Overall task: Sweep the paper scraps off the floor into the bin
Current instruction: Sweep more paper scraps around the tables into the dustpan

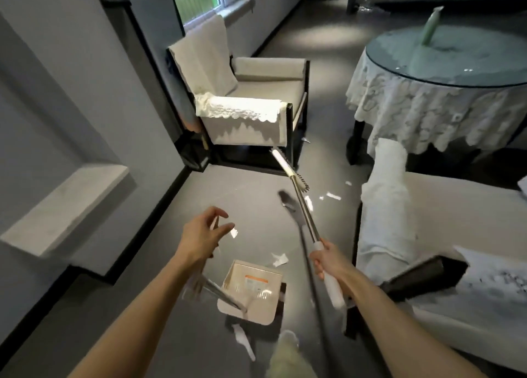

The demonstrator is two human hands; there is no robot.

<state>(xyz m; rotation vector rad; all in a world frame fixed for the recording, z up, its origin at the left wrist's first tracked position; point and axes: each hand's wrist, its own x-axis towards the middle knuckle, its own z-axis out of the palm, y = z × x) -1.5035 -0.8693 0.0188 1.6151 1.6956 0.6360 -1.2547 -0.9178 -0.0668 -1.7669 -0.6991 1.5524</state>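
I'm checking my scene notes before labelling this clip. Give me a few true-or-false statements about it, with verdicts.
1. The right hand grips the long steel broom with a white grip. True.
2. The cream plastic dustpan sits on the armchair seat. False: it is down at the grey floor, below the hands.
3. White paper scraps lie on that floor. True.
4. The left hand also holds the broom. False: it hovers loosely open, apart from it.

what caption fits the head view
Right hand grips the broom, left hand open near the dustpan, paper scraps on the floor
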